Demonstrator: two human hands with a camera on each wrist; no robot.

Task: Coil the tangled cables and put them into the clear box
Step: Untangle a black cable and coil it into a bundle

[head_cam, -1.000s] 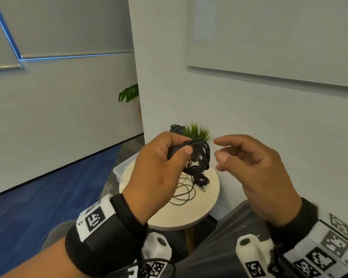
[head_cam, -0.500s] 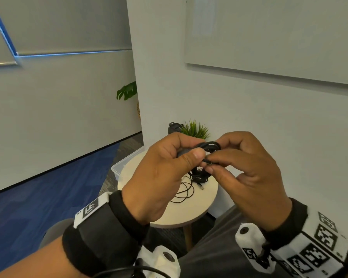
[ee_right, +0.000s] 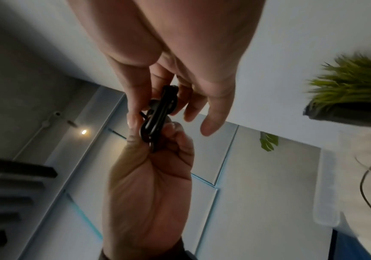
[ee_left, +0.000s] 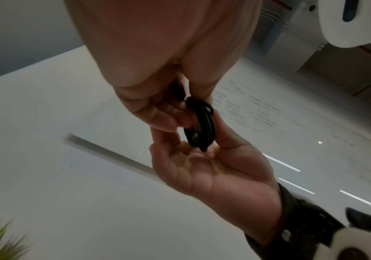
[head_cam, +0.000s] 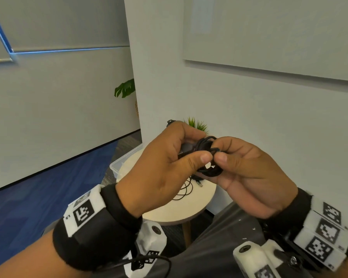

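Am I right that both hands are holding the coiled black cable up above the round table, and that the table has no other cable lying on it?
Not quite. Both the left hand and right hand do hold the coiled black cable above the round table, but the head view shows a thin black cable lying loose on the tabletop.

I can read no words: my wristbands point(head_cam: 82, 213) bear only square black-and-white code marks, and the whiteboard point(ee_left: 269, 112) handwriting is too faint.
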